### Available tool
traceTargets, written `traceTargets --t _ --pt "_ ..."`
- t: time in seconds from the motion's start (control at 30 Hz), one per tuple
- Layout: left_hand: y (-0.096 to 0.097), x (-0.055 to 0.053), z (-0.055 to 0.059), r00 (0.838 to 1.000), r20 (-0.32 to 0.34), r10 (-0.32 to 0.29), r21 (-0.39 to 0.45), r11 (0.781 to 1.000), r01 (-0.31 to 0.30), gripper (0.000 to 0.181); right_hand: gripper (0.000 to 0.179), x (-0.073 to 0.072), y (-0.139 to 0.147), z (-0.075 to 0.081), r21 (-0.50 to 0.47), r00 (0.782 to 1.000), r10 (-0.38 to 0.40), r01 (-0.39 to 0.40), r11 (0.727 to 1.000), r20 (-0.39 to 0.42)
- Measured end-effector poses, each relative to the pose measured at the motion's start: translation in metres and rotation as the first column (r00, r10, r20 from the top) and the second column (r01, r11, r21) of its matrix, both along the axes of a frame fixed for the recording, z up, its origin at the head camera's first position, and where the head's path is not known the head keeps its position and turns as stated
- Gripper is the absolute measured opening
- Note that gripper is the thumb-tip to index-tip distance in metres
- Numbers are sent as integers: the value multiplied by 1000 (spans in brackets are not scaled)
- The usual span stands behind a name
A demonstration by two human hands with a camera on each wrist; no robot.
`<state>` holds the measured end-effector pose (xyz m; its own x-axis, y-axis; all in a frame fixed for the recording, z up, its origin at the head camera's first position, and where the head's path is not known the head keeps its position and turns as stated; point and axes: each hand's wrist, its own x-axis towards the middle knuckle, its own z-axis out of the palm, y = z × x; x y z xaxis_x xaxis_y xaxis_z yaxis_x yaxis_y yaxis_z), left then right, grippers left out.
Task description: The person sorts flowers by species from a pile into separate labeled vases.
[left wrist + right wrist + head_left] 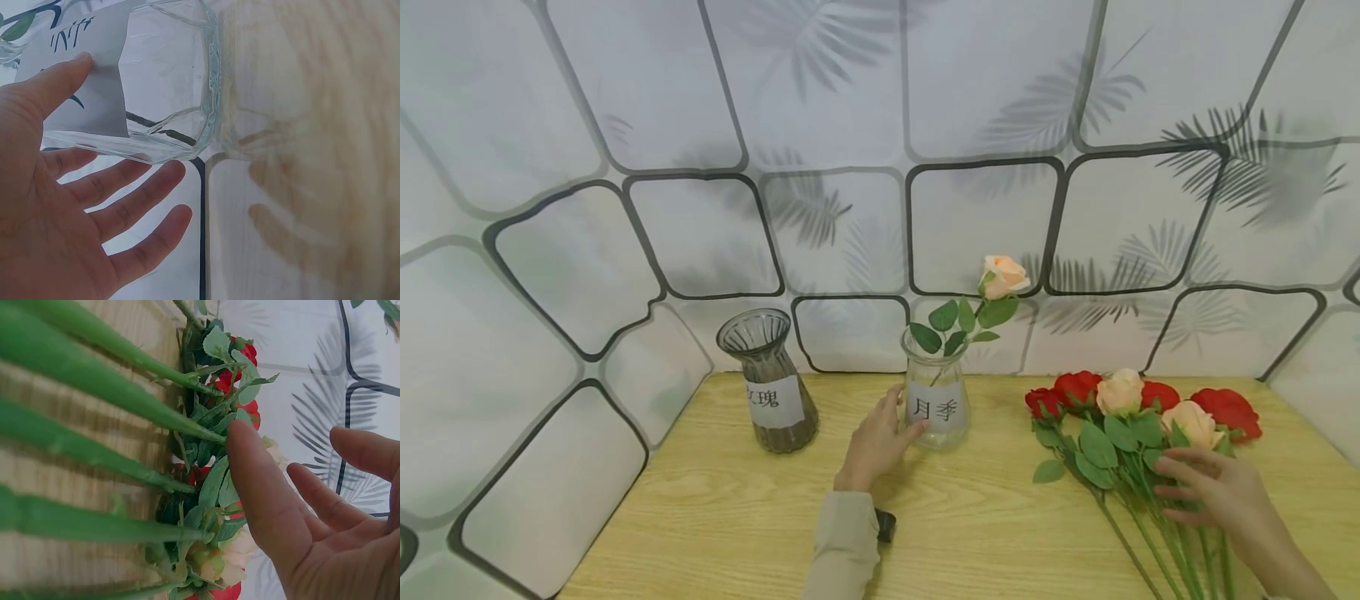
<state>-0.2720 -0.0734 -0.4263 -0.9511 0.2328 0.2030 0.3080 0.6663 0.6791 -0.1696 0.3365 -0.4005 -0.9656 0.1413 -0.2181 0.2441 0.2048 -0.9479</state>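
My left hand (874, 442) is at the left side of a clear glass vase (957, 433), its thumb lying on the white label. In the left wrist view the other fingers (134, 206) are spread out along the glass, fairly straight. One peach rose (1003, 277) with green leaves stands in this vase, leaning right. My right hand (1221, 492) hovers over a bunch of stems (1165, 533), fingers apart and gripping nothing. Red roses (1228, 412) and peach roses (1120, 392) lie in the bunch, blooms toward the wall.
A grey ribbed vase (782, 392) with a white label stands to the left on the wood-grain table (715, 517). Behind the table rises a wall (842, 233) with a tile-and-leaf pattern. A dark object (886, 526) shows beside the left cuff.
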Motion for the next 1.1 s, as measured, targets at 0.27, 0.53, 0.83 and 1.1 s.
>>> traceTargets --t 0.27,0.53,0.83,1.1 --pt "-1 0 -1 1000 -4 -4 7 1000 4 72 52 -1 1 -4 76 999 21 -24 997 49" --pt "0 -1 -2 1000 -13 -4 12 1000 4 70 51 -1 3 -8 67 993 47 -55 996 109" --pt "0 0 -2 1000 -13 -8 8 1000 8 71 56 -8 17 -18 -67 978 113 -103 992 174" --pt "0 0 -1 1000 -17 -5 3 1000 5 70 27 -4 23 -23 -173 972 195 -171 970 129"
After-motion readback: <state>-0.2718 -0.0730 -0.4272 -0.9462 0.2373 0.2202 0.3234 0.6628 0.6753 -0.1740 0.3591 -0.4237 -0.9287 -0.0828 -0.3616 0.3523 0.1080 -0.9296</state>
